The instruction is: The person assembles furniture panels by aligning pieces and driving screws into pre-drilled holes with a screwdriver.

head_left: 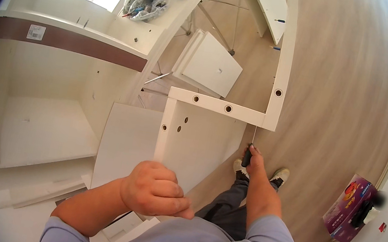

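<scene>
My right hand [255, 161] grips the black handle of a screwdriver [248, 155]. Its thin shaft points away from me, toward the underside of a white board frame's corner. My left hand [156, 190] is curled closed in front of my chest, over the near part of a white panel [205, 128]. Whatever its fingers may hold is hidden. Round holes show in the short white rail [212, 103] at the panel's far edge. A long white rail [285, 49] runs away from me from that corner, with another round hole near its end.
At left stands a white cabinet carcass [48, 132] with a brown strip [88, 47]. Power drills [147, 0] lie on its top. White boards [213, 65] rest beyond the frame. A purple box [351, 209] with a black item on it stands on the wood floor [342, 94] at right.
</scene>
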The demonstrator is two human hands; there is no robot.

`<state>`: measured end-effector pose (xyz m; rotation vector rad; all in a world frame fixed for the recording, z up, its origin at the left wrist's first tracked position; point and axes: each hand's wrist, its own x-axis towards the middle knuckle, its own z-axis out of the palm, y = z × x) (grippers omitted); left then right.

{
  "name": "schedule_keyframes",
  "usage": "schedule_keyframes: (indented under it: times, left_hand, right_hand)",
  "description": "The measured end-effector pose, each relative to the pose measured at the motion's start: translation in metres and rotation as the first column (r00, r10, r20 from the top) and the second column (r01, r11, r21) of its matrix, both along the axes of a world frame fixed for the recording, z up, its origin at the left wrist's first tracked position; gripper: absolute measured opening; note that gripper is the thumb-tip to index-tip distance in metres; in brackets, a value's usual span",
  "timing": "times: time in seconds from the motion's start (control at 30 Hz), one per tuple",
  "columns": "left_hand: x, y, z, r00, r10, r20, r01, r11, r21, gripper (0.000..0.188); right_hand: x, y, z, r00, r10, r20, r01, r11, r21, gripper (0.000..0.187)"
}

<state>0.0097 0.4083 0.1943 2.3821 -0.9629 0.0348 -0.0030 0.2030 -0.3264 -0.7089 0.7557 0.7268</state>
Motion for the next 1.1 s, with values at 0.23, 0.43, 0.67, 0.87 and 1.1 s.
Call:
schedule_keyframes:
  times: [0.23,0.43,0.67,0.87,1.1]
  left_hand:
    - [0.001,-0.004,-0.001,1.000,-0.015,0.011,0.015,1.000,0.008,0.024]
    - [0.000,0.000,-0.004,1.000,-0.008,0.017,0.008,1.000,-0.001,0.023]
    - [-0.001,-0.003,0.001,1.000,0.011,0.016,-0.011,1.000,-0.009,0.024]
    - [0.000,-0.006,0.001,1.000,0.007,0.013,-0.006,1.000,-0.027,0.024]
    - [-0.009,-0.001,-0.001,0.998,0.038,0.056,-0.039,0.999,0.011,0.023]
  right_hand:
    - [-0.010,0.043,-0.038,0.968,-0.059,0.245,0.183,0.834,-0.521,0.032]
    - [0.002,0.035,0.003,1.000,-0.020,0.004,0.020,0.903,-0.429,0.039]
    - [0.007,0.022,0.007,0.986,0.151,0.064,-0.106,0.887,-0.450,0.046]
    - [0.002,0.038,-0.025,0.914,0.388,0.115,-0.124,0.539,-0.833,0.050]
    - [0.013,0.021,0.041,0.986,0.149,-0.070,-0.159,0.974,-0.164,0.054]
